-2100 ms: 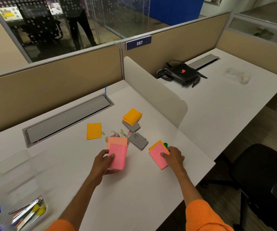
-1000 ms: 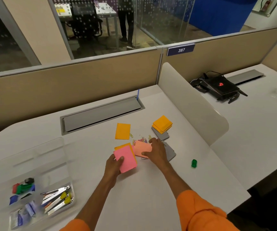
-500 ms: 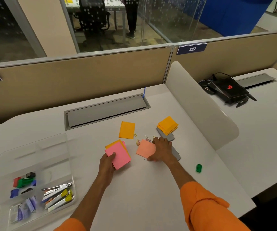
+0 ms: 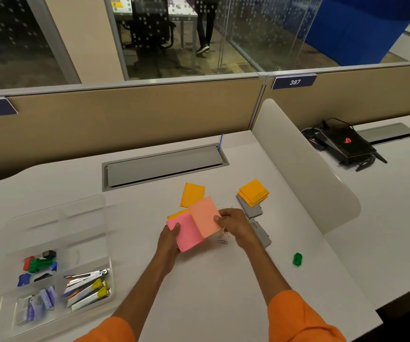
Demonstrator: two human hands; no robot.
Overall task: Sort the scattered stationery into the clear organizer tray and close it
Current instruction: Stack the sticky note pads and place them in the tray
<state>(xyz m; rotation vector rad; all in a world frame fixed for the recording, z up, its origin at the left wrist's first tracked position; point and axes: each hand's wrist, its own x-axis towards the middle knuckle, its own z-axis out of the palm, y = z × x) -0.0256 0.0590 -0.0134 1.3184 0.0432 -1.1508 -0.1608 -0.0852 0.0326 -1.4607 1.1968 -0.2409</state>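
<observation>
My left hand point(image 4: 169, 239) grips a stack of sticky notes, pink on top point(image 4: 186, 233) with an orange pad edge showing beneath. My right hand point(image 4: 236, 227) pinches a salmon sticky pad point(image 4: 204, 215), lifted and overlapping the pink stack. The clear organizer tray point(image 4: 58, 218) sits open at the left, holding coloured clips point(image 4: 39, 264), small packets and staple removers point(image 4: 87, 287). On the desk lie an orange pad point(image 4: 192, 195), a thicker orange stack point(image 4: 253, 191) on a grey box point(image 4: 249, 209), another grey box point(image 4: 262, 234), loose paper clips point(image 4: 222, 236) and a green clip point(image 4: 297, 259).
A grey cable hatch point(image 4: 164, 165) is set into the desk at the back. A white curved divider point(image 4: 305, 166) separates the neighbouring desk, where a black router point(image 4: 344, 145) sits. Tan partition panels close the back.
My right hand picked the salmon pad up off the desk and brought it left onto the pink stack held by my left hand. The camera view shifted left.
</observation>
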